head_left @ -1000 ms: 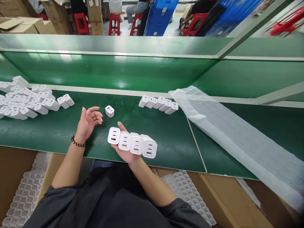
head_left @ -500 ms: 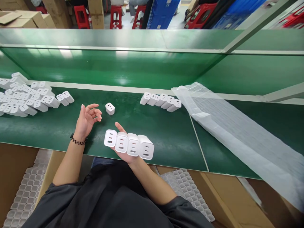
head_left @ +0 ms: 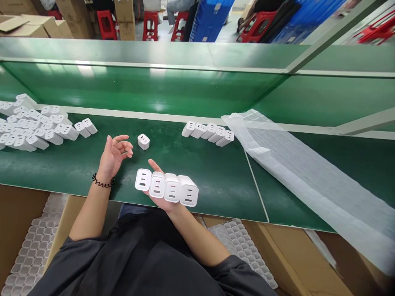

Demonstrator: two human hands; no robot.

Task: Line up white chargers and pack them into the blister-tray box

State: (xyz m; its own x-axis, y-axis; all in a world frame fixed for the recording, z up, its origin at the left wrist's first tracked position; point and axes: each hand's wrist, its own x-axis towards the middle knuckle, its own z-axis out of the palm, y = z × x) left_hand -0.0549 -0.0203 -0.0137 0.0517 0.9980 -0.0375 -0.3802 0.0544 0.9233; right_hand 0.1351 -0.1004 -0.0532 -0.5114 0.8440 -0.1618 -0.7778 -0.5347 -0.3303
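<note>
A row of several white charger plugs (head_left: 172, 188) rests side by side in my right hand (head_left: 165, 204), port faces toward me. Most of that hand's fingers are hidden behind them; the thumb sticks out above. My left hand (head_left: 115, 156), with a dark coiled band at the wrist, is raised over the table with fingers apart and loosely curled, holding nothing. Just right of its fingertips, a single white charger (head_left: 143, 142) stands on the green table. Farther back, a short leaning row of several chargers (head_left: 208, 132) sits right of centre.
A large cluster of white chargers (head_left: 33, 127) covers the table's left end. White wrapping sheet (head_left: 308, 176) runs across the right side over the front edge. Cartons with clear trays (head_left: 31, 250) stand below on both sides. A metal frame (head_left: 336, 35) slants at upper right.
</note>
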